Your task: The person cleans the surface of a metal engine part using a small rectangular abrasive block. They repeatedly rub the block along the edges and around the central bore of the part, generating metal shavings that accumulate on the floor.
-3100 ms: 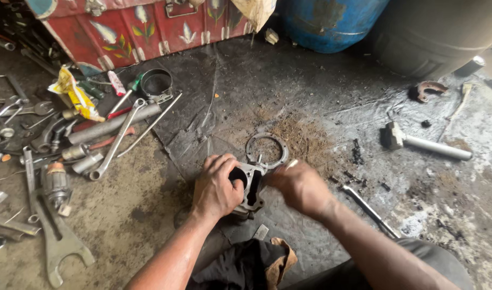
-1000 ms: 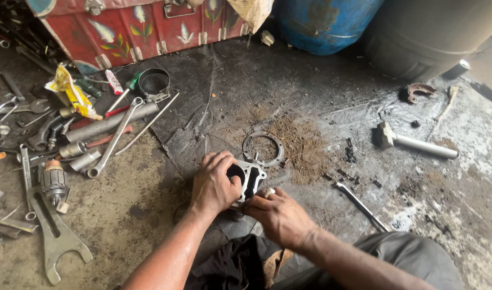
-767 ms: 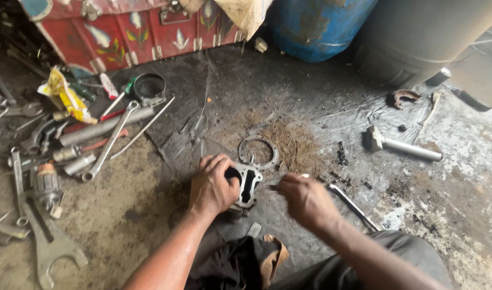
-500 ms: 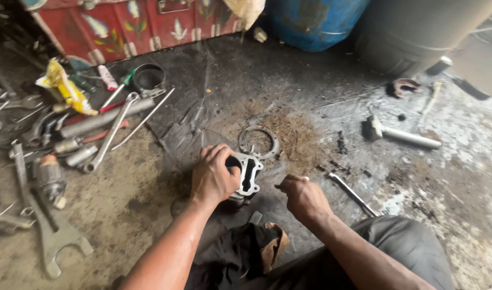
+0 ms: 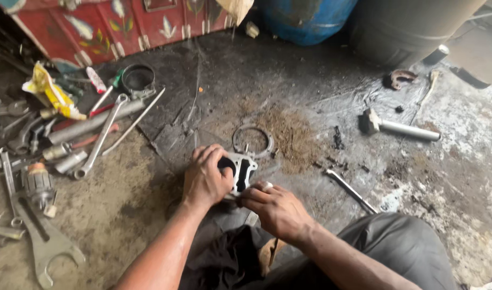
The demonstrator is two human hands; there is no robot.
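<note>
While crouched over the oily workshop floor (image 5: 149, 215), right hand (image 5: 275, 207) pinched shut at near edge of engine cylinder block (image 5: 240, 171), small item between fingertips not discernible; left hand (image 5: 205, 177) clamped round block, steadying it. Likely fitting or cleaning stage; next calls for firm bracing. Beyond: ring gasket (image 5: 252, 140), hammer (image 5: 396, 127), spanners (image 5: 98, 138).

Silver-grey engine part (image 5: 241, 171) with black openings, dull grey gasket ring (image 5: 252, 140) beside brown dust patch (image 5: 291, 133), red chest (image 5: 122, 24) painted with white and green motifs, blue drum (image 5: 305, 19), yellow crumpled wrapper (image 5: 50, 91), dark oily floor (image 5: 230, 70), grey trousers (image 5: 396, 252).
</note>
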